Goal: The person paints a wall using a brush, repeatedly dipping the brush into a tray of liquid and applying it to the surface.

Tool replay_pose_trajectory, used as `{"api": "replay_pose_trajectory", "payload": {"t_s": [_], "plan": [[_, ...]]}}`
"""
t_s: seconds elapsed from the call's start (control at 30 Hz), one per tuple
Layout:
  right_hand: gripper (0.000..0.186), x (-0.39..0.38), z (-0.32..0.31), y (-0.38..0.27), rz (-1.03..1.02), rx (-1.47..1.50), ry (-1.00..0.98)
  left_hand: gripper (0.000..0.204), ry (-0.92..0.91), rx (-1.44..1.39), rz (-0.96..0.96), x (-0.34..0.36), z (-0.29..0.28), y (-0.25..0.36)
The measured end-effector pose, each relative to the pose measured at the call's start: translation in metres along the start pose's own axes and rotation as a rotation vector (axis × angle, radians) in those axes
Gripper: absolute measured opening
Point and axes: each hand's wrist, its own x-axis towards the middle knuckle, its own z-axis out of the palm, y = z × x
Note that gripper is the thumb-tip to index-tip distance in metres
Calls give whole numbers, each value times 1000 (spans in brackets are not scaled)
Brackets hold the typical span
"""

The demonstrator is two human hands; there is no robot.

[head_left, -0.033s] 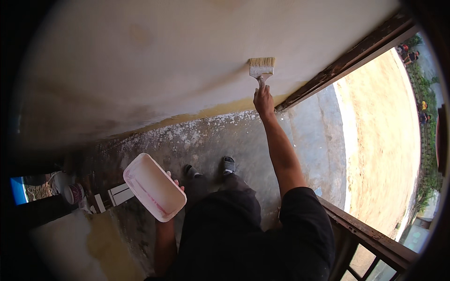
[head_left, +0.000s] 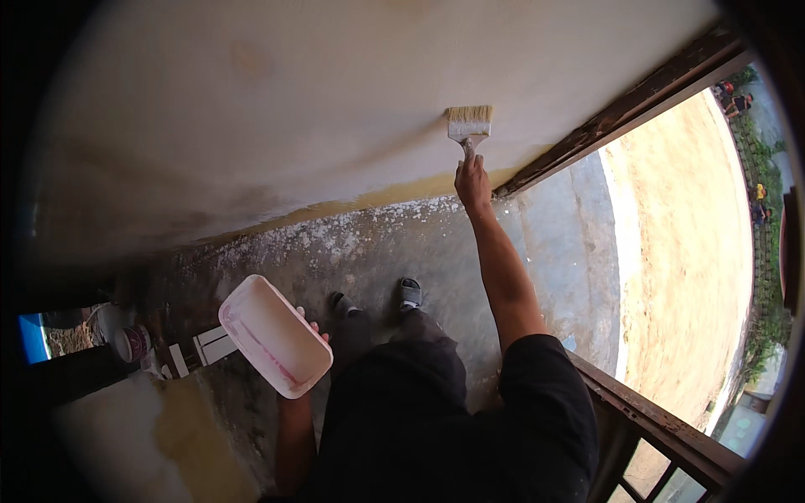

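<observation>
My right hand (head_left: 474, 181) is closed round the handle of a wide flat paintbrush (head_left: 470, 126), whose pale bristles point up against the wall (head_left: 335, 92). The wall is whitish, with a bare yellowish strip along its foot. In my left hand (head_left: 315, 327) rests a shallow oblong plastic container (head_left: 281, 331), tilted, with whitish and pinkish paint smears inside. Only the fingertips of that hand show past the container's right edge; its palm is hidden beneath.
White paint drops speckle the concrete floor (head_left: 377, 251) along the wall. A dark wooden door frame (head_left: 620, 117) borders an opening onto bright ground at right, with people far outside. A paint bucket (head_left: 134, 344) and white slats (head_left: 216, 345) lie at left.
</observation>
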Motion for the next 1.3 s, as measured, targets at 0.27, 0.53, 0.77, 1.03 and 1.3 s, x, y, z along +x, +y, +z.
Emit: {"api": "replay_pose_trajectory", "payload": {"t_s": [0.27, 0.53, 0.77, 1.03, 1.3], "plan": [[62, -40, 50, 28, 114, -73, -183, 69, 121, 8, 21, -9, 8, 2], [55, -45, 41, 34, 186, -16, -195, 66, -11, 43, 14, 10, 12, -7], [44, 18, -51, 15, 267, -24, -228, 67, -65, 12, 12, 18, -18, -14], [46, 64, -242, -64, 109, -87, -116, 75, -80, -44, 28, 41, -31, -21], [43, 114, -427, -133, -349, -213, 199, 89, 101, 161, 56, 50, -50, -25]]}}
